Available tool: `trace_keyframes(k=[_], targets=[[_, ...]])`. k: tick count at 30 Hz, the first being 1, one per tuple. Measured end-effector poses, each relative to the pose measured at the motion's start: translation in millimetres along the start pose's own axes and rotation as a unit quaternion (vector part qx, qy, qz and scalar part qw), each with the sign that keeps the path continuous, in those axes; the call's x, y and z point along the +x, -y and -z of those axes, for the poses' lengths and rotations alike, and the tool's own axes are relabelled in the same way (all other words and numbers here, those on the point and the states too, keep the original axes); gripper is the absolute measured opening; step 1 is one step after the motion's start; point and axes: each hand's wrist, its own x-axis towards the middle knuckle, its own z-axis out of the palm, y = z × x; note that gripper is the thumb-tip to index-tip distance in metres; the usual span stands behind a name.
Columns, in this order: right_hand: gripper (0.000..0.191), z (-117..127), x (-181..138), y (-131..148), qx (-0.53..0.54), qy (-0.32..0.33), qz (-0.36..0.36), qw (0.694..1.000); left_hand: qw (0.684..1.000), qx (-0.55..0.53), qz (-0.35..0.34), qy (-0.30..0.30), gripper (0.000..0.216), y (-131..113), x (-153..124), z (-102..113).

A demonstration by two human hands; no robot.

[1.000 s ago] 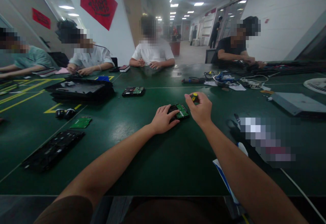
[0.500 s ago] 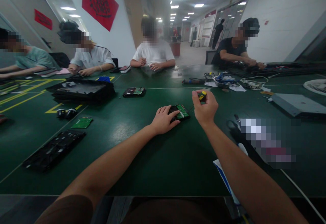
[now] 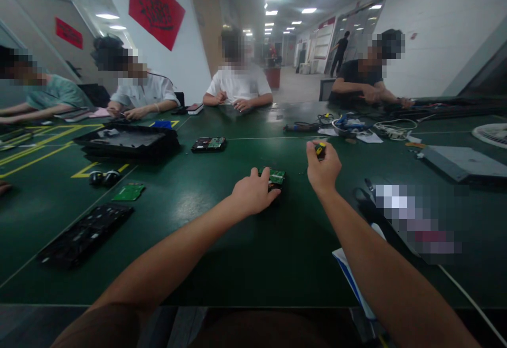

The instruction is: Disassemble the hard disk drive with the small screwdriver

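A hard drive (image 3: 277, 177) with a green circuit board facing up lies on the table in front of me. My left hand (image 3: 252, 192) grips it from the left, fingers over its top and thumb along its near side, covering much of it. To its right, my right hand (image 3: 325, 168) is closed around a yellow and black screwdriver (image 3: 320, 150), held a little apart from the drive. The screwdriver's tip is hard to make out. Tiny dark bits, perhaps screws, lie on the table between the drive and my right hand.
A second hard drive (image 3: 208, 144) lies farther back. On the left are a loose green board (image 3: 129, 192), a black plastic frame (image 3: 85, 234) and a black tray (image 3: 127, 139). Cables (image 3: 350, 124) and a grey metal box (image 3: 465, 162) are on the right. Several people sit around the table.
My left hand has turned the hard drive and shifted it slightly left and nearer. My right hand, with the screwdriver, has moved a little to the right, away from the drive.
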Motion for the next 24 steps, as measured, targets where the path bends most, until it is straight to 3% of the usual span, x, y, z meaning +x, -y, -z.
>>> trace_keyframes(k=[6, 8, 10, 13, 17, 20, 24], targets=[[0.039, 0, 0, -3, -0.018, 0.031, 0.011, 0.999, 0.996, -0.014, -0.085, 0.034, 0.066, -16, -17, 11], [0.039, 0, -1, -1, -0.028, 0.039, 0.020, 0.999, 0.993, -0.028, -0.107, 0.033, 0.062, -9, -11, 13], [0.039, 0, -2, 1, -0.040, 0.047, 0.027, 0.998, 0.996, -0.018, -0.083, 0.011, 0.063, 6, 2, 14], [0.037, -1, -4, 3, -0.047, 0.064, 0.035, 0.996, 0.995, -0.029, -0.090, 0.015, 0.095, 37, 24, 6], [0.035, -1, -7, 4, -0.047, 0.097, 0.054, 0.993, 0.983, -0.136, -0.117, 0.044, 0.135, 71, 44, -13], [0.034, -1, -8, 6, -0.057, 0.117, 0.061, 0.990, 0.978, -0.161, -0.126, 0.031, 0.143, 79, 50, -23], [0.041, -2, -9, 9, -0.084, 0.141, 0.049, 0.985, 0.980, -0.144, -0.137, 0.011, 0.143, 67, 46, -26]])
